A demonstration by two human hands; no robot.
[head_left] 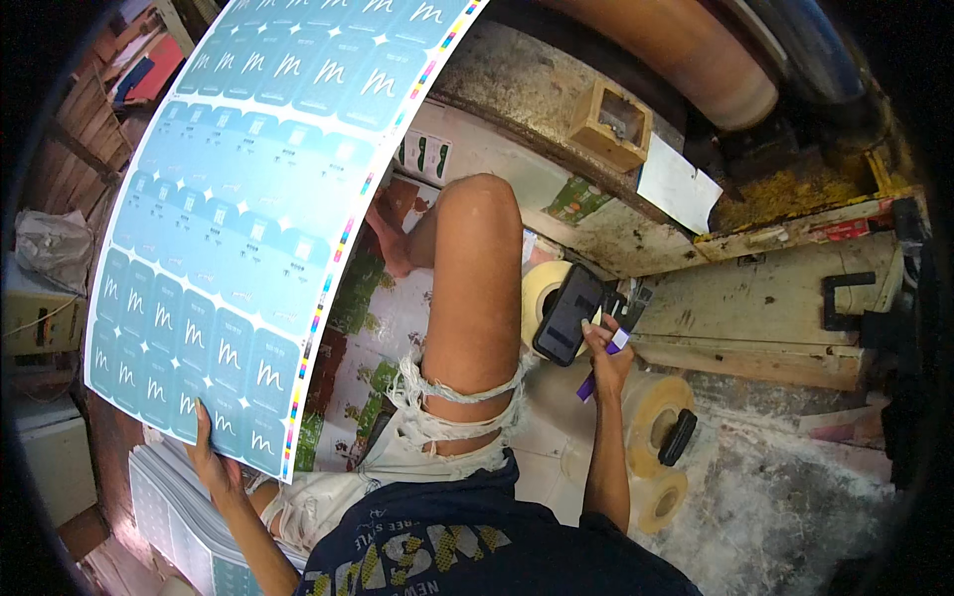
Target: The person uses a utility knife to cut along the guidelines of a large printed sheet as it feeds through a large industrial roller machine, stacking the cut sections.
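Observation:
My left hand (212,459) grips the near edge of a large light-blue printed sheet (248,199), which curves up and away to the upper left. Rows of small label panels cover the sheet, and a colour strip runs along its right edge. A stack of similar sheets (169,521) lies below that hand. My right hand (606,360) holds a black phone (566,313) tilted toward me, with a purple pen-like item (596,372) between the fingers. My bare leg (475,288) lies between the two hands.
Rolls of clear film (656,417) lie on the floor by my right arm, with a small black object (678,437) on one. A worn machine frame (755,298) with a large roller (696,50) stands ahead and right. Printed scraps (358,328) cover the floor.

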